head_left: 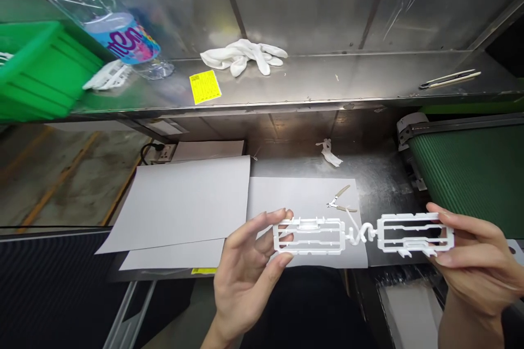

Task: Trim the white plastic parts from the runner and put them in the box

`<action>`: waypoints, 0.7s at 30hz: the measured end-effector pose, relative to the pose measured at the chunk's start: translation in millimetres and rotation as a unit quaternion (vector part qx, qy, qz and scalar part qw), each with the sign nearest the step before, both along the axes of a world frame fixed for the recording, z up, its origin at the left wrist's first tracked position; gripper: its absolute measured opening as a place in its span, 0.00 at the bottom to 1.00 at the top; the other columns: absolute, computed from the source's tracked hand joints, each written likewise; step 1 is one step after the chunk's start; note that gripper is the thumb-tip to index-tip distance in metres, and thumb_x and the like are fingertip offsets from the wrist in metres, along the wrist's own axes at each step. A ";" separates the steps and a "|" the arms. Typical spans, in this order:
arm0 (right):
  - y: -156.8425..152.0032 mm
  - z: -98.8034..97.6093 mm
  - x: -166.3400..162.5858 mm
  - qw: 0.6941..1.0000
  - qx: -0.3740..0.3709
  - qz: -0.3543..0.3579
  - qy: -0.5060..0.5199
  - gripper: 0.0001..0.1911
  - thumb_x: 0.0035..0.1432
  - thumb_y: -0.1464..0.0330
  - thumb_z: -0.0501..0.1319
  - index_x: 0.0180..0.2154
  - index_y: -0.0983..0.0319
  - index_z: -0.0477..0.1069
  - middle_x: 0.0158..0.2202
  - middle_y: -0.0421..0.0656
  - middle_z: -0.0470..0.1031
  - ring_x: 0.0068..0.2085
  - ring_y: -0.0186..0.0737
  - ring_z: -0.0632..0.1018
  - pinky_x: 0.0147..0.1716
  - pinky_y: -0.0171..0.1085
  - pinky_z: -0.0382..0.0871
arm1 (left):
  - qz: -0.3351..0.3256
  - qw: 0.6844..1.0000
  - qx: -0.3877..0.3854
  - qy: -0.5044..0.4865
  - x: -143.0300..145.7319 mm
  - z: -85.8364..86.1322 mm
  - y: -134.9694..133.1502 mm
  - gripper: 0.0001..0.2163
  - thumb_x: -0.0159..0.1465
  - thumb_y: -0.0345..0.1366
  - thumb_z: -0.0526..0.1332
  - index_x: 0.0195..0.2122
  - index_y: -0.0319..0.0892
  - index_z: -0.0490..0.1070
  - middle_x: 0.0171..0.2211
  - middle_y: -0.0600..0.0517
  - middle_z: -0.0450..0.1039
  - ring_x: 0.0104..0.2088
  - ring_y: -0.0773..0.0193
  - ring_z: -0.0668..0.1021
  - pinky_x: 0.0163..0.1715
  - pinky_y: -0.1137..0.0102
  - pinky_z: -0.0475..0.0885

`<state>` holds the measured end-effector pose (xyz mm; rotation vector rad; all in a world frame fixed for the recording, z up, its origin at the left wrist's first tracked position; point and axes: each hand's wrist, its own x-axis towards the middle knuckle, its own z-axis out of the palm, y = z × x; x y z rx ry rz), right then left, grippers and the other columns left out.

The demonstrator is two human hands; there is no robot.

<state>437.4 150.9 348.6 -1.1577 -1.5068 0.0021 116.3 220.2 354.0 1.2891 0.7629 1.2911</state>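
A white plastic moulding (311,225), two flat open frames joined by a curly runner, hung above the near edge of the steel bench (380,174), its long axis running 9 to 3 o'clock. The half-open left hand (245,272) pinched its 9 o'clock end between thumb and fingertips. The right hand (470,267) pinched the 3 o'clock end likewise. Small tan-handled cutters (339,202) lay at 12 o'clock from the runner.

The right hand (475,267) covers one end of the white frame (413,234); the green crate (36,65) runs off-frame left; the yellow label (204,87) is unreadably small.
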 end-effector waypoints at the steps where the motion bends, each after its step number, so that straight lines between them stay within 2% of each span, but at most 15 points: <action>1: -0.2 1.4 0.4 1.000 -0.003 0.001 -0.011 0.14 0.42 0.83 0.74 0.25 0.58 0.79 0.51 0.49 0.82 0.45 0.62 0.85 0.35 0.52 0.90 | -0.002 1.000 -0.022 0.005 -0.3 1.7 -0.3 0.27 0.67 0.21 0.63 0.63 0.55 0.68 0.58 0.50 0.75 0.57 0.57 0.79 0.51 0.73 0.80; 3: -0.1 4.2 1.1 0.999 -0.003 0.003 -0.043 0.15 0.42 0.83 0.74 0.24 0.58 0.78 0.48 0.49 0.83 0.44 0.62 0.85 0.33 0.52 0.90 | -0.024 0.995 -0.090 0.036 0.5 6.7 0.5 0.25 0.67 0.27 0.65 0.62 0.57 0.68 0.60 0.49 0.74 0.50 0.61 0.82 0.47 0.73 0.81; 5: 0.1 5.9 1.2 0.996 0.019 0.011 -0.086 0.14 0.43 0.82 0.75 0.23 0.58 0.77 0.36 0.46 0.84 0.41 0.61 0.85 0.33 0.52 0.90 | -0.059 0.981 -0.160 0.091 3.1 12.4 2.7 0.22 0.66 0.33 0.69 0.60 0.57 0.71 0.58 0.50 0.75 0.40 0.66 0.81 0.40 0.76 0.79; 8: -0.7 5.3 -1.3 0.987 0.058 0.039 -0.143 0.13 0.47 0.78 0.76 0.23 0.58 0.75 0.26 0.41 0.79 0.40 0.54 0.86 0.38 0.48 0.91 | -0.082 0.964 -0.199 0.155 9.1 18.9 5.8 0.13 0.64 0.39 0.71 0.50 0.52 0.78 0.48 0.52 0.79 0.41 0.66 0.80 0.39 0.78 0.76; 10: -2.0 3.7 -4.8 0.989 0.066 0.030 -0.132 0.14 0.48 0.76 0.77 0.23 0.58 0.74 0.26 0.40 0.79 0.42 0.49 0.86 0.43 0.45 0.89 | -0.062 0.962 -0.204 0.168 12.7 20.9 5.7 0.07 0.65 0.42 0.69 0.43 0.50 0.80 0.41 0.54 0.80 0.41 0.66 0.80 0.37 0.78 0.74; 13: -3.6 0.7 -8.4 0.992 0.071 -0.011 -0.103 0.17 0.46 0.76 0.78 0.22 0.58 0.72 0.25 0.36 0.77 0.42 0.43 0.86 0.46 0.42 0.88 | -0.038 0.966 -0.203 0.155 15.3 22.3 1.4 0.06 0.68 0.42 0.67 0.37 0.48 0.79 0.34 0.56 0.77 0.33 0.69 0.78 0.31 0.77 0.74; 17: -4.6 -5.7 -5.1 0.990 0.087 -0.013 -0.110 0.21 0.39 0.77 0.81 0.20 0.58 0.69 0.23 0.34 0.77 0.37 0.47 0.86 0.40 0.47 0.91 | -0.050 0.979 -0.164 0.112 13.5 25.2 -5.6 0.01 0.70 0.37 0.64 0.40 0.50 0.75 0.34 0.58 0.75 0.30 0.71 0.77 0.29 0.78 0.76; 21: -4.9 -9.9 -4.2 0.990 0.103 -0.039 -0.092 0.21 0.41 0.75 0.81 0.22 0.58 0.68 0.20 0.34 0.74 0.39 0.52 0.86 0.35 0.50 0.91 | -0.052 0.985 -0.116 0.117 10.9 29.2 -9.2 0.04 0.70 0.32 0.63 0.42 0.51 0.73 0.35 0.58 0.74 0.31 0.72 0.78 0.32 0.79 0.76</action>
